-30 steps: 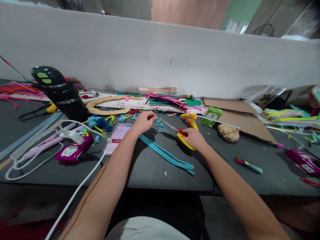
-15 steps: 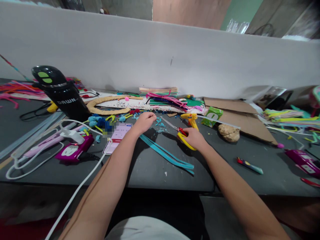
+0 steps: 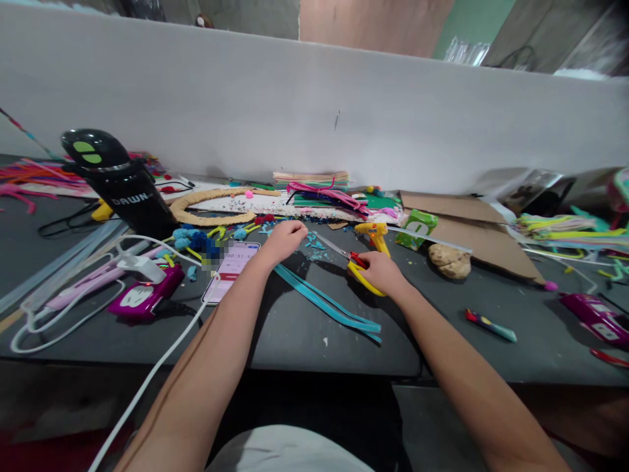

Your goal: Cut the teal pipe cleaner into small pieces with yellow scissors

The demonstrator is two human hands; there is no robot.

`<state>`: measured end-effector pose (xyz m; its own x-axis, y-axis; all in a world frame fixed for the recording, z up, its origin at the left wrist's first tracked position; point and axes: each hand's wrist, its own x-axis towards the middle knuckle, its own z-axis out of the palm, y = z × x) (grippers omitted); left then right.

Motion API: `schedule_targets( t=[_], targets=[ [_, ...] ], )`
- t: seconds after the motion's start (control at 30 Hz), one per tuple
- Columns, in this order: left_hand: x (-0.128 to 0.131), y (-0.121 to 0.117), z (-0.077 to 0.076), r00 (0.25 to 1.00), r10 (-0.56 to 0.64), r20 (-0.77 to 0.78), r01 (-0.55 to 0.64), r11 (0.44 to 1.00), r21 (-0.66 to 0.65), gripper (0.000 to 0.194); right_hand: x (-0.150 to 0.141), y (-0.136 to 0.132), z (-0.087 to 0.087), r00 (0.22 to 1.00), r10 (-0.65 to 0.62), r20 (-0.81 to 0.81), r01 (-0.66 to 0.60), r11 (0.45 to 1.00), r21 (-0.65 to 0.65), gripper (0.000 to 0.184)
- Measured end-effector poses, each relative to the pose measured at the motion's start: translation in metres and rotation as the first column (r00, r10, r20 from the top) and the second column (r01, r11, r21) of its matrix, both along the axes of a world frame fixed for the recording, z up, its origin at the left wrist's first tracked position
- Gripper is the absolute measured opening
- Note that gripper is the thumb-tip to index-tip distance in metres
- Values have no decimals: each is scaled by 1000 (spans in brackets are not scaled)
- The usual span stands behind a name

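My right hand [image 3: 377, 272] is wrapped round the yellow and red handles of a pair of scissors [image 3: 339, 249]. Their blades point left, the tips close to the fingers of my left hand [image 3: 285, 241]. Those left fingers are pinched together, and whatever they hold is too small or hidden to make out. Small blue clippings [image 3: 315, 246] are scattered on the table between my hands. Light-blue fuzzy strips, like pipe cleaners [image 3: 327, 305], lie below, running from beside my left wrist toward the lower right.
A phone [image 3: 240, 262] lies beside my left forearm, near a purple power socket [image 3: 147, 295] and a black bottle [image 3: 122, 190]. Beyond my right hand are a yellow glue gun [image 3: 374, 233], a green packet [image 3: 417, 228] and a brown lump [image 3: 449, 261]. A utility knife [image 3: 491, 326] lies right.
The scissors have shifted very slightly left toward my left fingers. My left hand and the blue strips look unmoved.
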<state>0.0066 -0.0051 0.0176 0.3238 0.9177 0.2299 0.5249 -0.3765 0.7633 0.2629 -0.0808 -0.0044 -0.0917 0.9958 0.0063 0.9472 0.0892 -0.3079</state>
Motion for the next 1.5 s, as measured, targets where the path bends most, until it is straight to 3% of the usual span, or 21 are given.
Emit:
schedule_targets(
  t=[0.7,1.5],
  targets=[
    [0,0,-1,999,0,-47,5,995,103,21,3,1,1,1000,-19,-23,19,1000,-23,35],
    [1,-2,2,1000,6,-10,-5,998,62,20,1,0,3,1000,-27,-11,26,999,-29,34]
  ],
)
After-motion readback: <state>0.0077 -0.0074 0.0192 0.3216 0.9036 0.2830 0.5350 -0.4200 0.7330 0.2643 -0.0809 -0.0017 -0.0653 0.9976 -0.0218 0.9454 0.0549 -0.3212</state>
